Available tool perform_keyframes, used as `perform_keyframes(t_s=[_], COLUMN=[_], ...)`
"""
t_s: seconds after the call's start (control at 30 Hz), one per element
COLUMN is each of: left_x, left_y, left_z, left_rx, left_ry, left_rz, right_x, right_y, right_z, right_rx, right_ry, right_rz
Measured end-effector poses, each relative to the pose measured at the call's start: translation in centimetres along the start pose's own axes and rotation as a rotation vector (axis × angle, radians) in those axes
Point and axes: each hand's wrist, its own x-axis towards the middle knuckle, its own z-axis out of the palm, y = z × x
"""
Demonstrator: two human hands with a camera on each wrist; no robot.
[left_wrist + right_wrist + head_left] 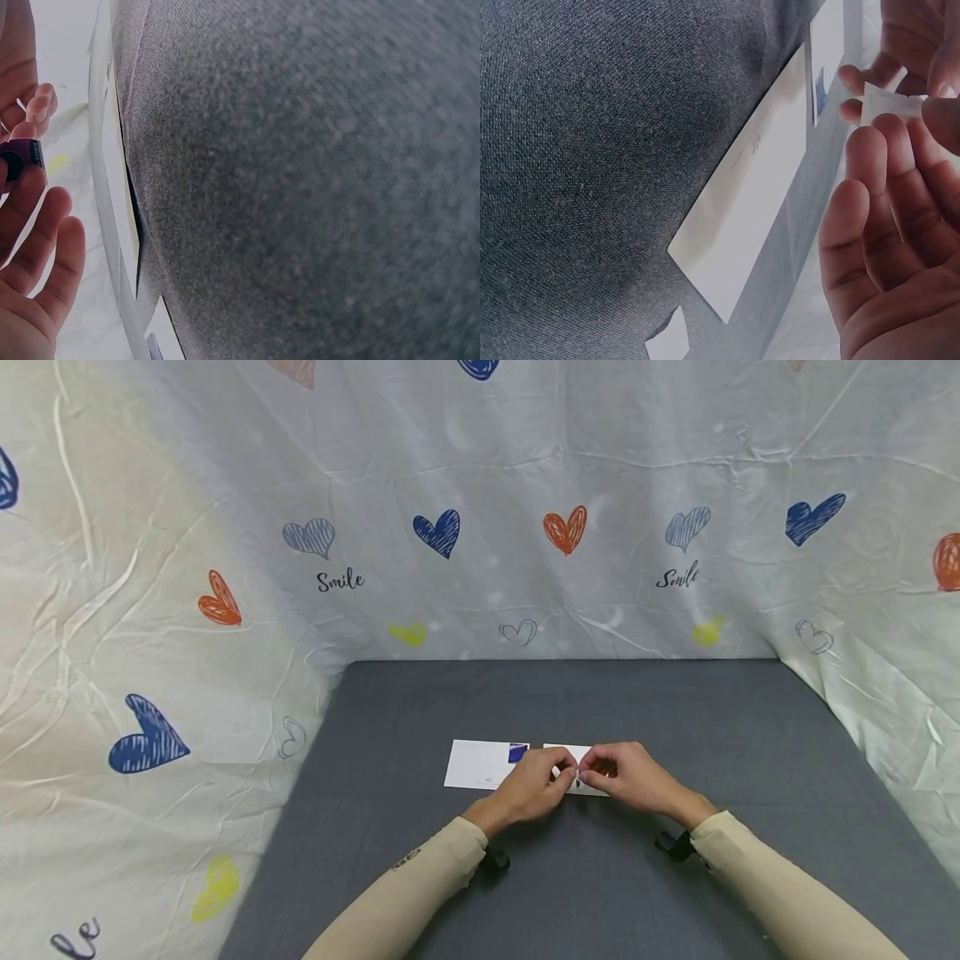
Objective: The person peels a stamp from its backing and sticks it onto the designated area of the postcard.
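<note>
Both hands meet over a white card [592, 787], their fingertips close together. Between them is a small packet [885, 103] with a serrated edge, white in the right wrist view. Purple and dark printing shows on the packet [36, 153] in the left wrist view. My left hand [527, 783] pinches one side of it with thumb and index finger. From the other side, my right hand [639, 777] pinches it too, its other fingers curving loosely. The fingers hide much of the packet.
Left of the hands lies a second white card [480, 763] with a blue-purple square in its corner. A small white piece [670, 337] appears at the bottom of the right wrist view. Grey cloth [420, 702] covers the table, with a heart-patterned curtain [487, 585] behind.
</note>
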Motion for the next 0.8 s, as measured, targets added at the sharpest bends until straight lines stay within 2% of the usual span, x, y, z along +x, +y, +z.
perform_keyframes(t_s=[0.23,0.8], left_x=[-0.03,-0.12], left_y=[0.00,0.01], left_z=[0.03,0.01], left_rx=[0.009,0.010], left_ry=[0.000,0.017], left_rz=[-0.008,-0.012], right_x=[-0.10,-0.15], right_y=[-0.14,0.06], right_z=[-0.04,-0.11], right_rx=[0.015,-0.031], right_ry=[-0.006,0.022], right_rz=[0.005,0.005])
